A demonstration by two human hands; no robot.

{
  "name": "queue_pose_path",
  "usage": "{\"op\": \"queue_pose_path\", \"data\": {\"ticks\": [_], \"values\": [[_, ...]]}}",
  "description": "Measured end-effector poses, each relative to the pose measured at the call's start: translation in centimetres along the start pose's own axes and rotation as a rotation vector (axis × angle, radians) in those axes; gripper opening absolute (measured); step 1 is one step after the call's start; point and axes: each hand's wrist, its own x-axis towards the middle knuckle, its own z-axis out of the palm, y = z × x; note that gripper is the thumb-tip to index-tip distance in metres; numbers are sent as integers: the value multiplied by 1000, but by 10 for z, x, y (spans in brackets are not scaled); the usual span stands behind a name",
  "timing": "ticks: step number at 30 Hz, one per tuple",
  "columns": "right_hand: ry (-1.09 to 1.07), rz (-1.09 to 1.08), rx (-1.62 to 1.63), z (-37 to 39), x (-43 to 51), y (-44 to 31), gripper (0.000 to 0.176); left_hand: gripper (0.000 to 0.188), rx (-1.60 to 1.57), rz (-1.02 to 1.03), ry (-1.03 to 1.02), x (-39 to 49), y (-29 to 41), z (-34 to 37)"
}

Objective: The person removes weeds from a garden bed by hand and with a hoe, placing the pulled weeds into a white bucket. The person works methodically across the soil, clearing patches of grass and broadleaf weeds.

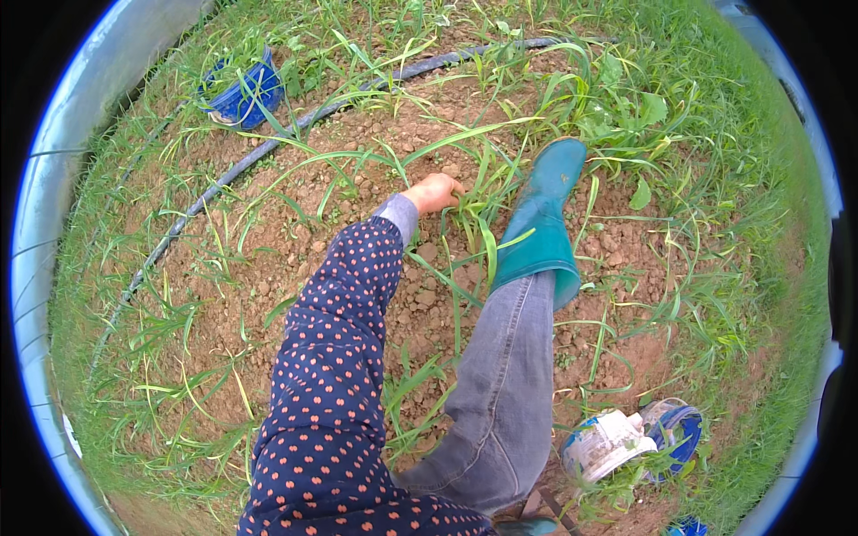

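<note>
My left hand (434, 193) reaches out over the soil, its fingers curled around the base of a clump of long green leaves (481, 214). The fingertips are partly hidden among the blades. A dark sleeve with orange spots covers the arm, and a grey cuff shows at the wrist. Just right of the clump stands my teal rubber boot (544, 214), with a grey trouser leg (503, 375) running down from it. My right hand is out of view.
A black hose (248, 161) curves across the bed. Beyond it a blue bucket (248, 97) lies tilted among the plants. At lower right lie a dirty white bucket (606, 442) and a blue-rimmed one (673, 435). Pale sheeting (60, 201) borders the left side.
</note>
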Motion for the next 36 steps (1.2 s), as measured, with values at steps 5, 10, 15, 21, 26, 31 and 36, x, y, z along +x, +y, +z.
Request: {"op": "queue_pose_path", "data": {"ticks": [5,10,15,21,26,31,36], "values": [[17,7,3,15,5,5,28,37,20,-96,-268,8,3,-14],[21,-1,-23,28,14,15,27,36,541,214,-241,6,31,-7],[71,-31,19,32,16,19,27,35,588,208,-216,11,41,1],[63,-31,-33,37,19,21,26,26,559,293,-182,14,19,6],[9,9,-26,30,18,18,26,27,-581,-228,271,-7,-14,-28],[-18,7,-34,21,18,14,29,20,428,233,-32,-33,-1,-16],[-20,-7,-57,19,18,13,29,16,168,331,122,-34,11,10]]}}
